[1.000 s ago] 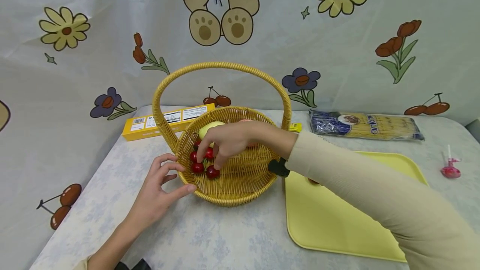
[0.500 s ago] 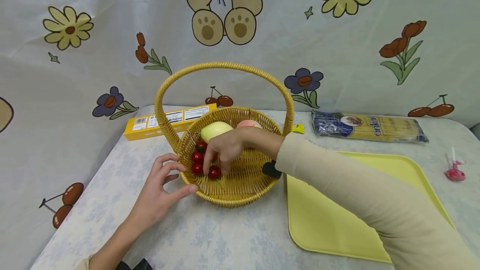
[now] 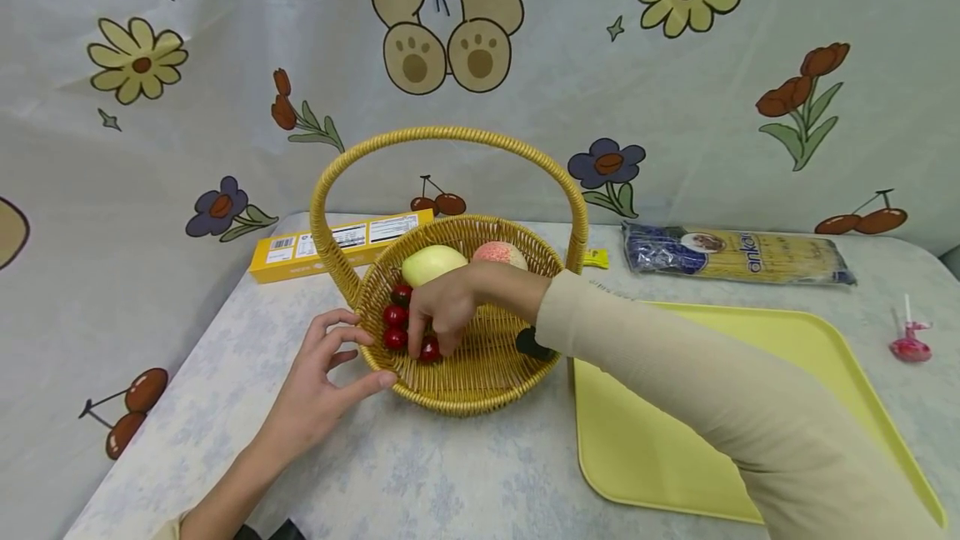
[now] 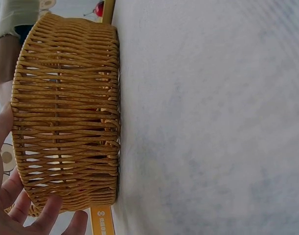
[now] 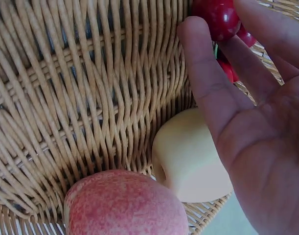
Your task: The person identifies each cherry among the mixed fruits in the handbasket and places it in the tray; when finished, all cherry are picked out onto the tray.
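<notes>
A yellow wicker basket [image 3: 480, 397] with a tall hoop handle stands on the table. My left hand [image 3: 318, 386] rests against its near-left rim, thumb and fingers spread and loosely bent; in the left wrist view that hand [image 4: 22, 205] lies beside the woven wall. Reaching inside, my right hand [image 3: 446, 307] pinches a dark red cherry [image 3: 430, 350] between thumb and finger; the right wrist view shows this cherry [image 5: 218, 19] between the fingertips. Other cherries [image 3: 395, 315] lie along the basket's left side. Behind the hand are a pale yellow-green apple [image 3: 432, 263] and a reddish peach-like fruit [image 3: 501, 253].
Right of the basket lies a yellow tray [image 3: 645, 448], partly under my right sleeve. Farther back are a spaghetti pack [image 3: 738, 255] and a small yellow packet [image 3: 596, 257]. A yellow box [image 3: 300, 257] sits behind left, a pink lollipop [image 3: 911, 347] far right.
My right hand has drawn back from the other cherries and come down over the nearest one, its thumb and finger closing about it. My left hand stays at the rim.
</notes>
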Demonstrator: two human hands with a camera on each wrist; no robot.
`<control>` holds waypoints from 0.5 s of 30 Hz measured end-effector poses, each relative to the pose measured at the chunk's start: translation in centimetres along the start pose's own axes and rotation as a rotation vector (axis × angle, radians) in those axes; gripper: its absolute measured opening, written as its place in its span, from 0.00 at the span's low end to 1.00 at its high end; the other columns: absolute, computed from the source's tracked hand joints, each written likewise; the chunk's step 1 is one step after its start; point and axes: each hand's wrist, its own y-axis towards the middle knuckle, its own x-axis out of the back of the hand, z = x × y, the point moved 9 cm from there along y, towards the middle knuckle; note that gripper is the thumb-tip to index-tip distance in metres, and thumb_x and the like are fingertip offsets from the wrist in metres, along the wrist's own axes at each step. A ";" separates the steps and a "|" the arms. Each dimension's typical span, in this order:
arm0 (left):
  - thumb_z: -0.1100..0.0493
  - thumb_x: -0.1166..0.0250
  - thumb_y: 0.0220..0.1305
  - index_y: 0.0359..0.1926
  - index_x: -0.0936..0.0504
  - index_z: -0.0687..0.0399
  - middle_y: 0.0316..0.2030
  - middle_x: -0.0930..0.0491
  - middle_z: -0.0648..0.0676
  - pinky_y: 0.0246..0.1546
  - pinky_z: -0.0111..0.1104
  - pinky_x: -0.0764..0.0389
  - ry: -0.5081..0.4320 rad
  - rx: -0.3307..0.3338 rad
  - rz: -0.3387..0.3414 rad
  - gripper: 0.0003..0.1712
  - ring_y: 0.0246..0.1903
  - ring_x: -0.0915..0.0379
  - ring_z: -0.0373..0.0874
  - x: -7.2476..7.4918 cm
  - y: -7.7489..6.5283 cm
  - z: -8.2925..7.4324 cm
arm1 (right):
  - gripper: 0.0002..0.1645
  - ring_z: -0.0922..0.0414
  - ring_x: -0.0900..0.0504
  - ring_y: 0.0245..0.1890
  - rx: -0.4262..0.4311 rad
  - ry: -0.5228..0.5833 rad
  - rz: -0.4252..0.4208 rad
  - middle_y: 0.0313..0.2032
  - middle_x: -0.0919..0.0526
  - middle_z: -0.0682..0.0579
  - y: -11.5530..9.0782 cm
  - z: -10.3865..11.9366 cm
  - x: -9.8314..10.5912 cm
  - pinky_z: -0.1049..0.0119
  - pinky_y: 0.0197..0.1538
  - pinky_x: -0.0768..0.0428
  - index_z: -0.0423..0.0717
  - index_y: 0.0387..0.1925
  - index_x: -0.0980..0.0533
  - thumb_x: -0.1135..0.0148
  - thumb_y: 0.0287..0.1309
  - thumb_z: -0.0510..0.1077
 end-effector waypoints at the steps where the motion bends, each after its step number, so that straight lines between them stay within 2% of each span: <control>1: 0.60 0.24 0.56 0.43 0.23 0.57 0.58 0.38 0.53 0.54 0.34 0.23 0.001 0.000 0.000 0.18 0.59 0.39 0.42 0.0 0.0 0.0 | 0.27 0.63 0.31 0.26 0.001 -0.009 0.000 0.45 0.16 0.54 0.0 0.0 0.0 0.73 0.31 0.28 0.45 0.55 0.19 0.36 0.54 0.24; 4: 0.60 0.24 0.56 0.44 0.23 0.57 0.58 0.38 0.54 0.54 0.33 0.23 0.002 0.002 0.003 0.19 0.59 0.39 0.42 0.0 0.0 0.0 | 0.26 0.63 0.28 0.29 0.000 -0.026 -0.011 0.46 0.16 0.56 -0.1 0.1 0.2 0.72 0.34 0.25 0.46 0.55 0.18 0.35 0.54 0.26; 10: 0.59 0.24 0.56 0.44 0.23 0.58 0.59 0.39 0.54 0.56 0.43 0.24 0.001 0.016 0.011 0.19 0.60 0.39 0.46 -0.2 0.1 0.1 | 0.24 0.62 0.29 0.40 0.022 -0.077 -0.059 0.46 0.16 0.60 -1.2 0.6 1.1 0.72 0.42 0.24 0.49 0.53 0.17 0.32 0.54 0.30; 15: 0.59 0.25 0.56 0.44 0.23 0.59 0.59 0.39 0.54 0.56 0.49 0.25 -0.001 0.023 0.013 0.19 0.61 0.39 0.48 -0.1 0.1 0.1 | 0.22 0.62 0.27 0.37 0.056 -0.008 -0.100 0.45 0.17 0.58 -2.4 1.0 1.4 0.71 0.40 0.24 0.45 0.54 0.18 0.32 0.57 0.32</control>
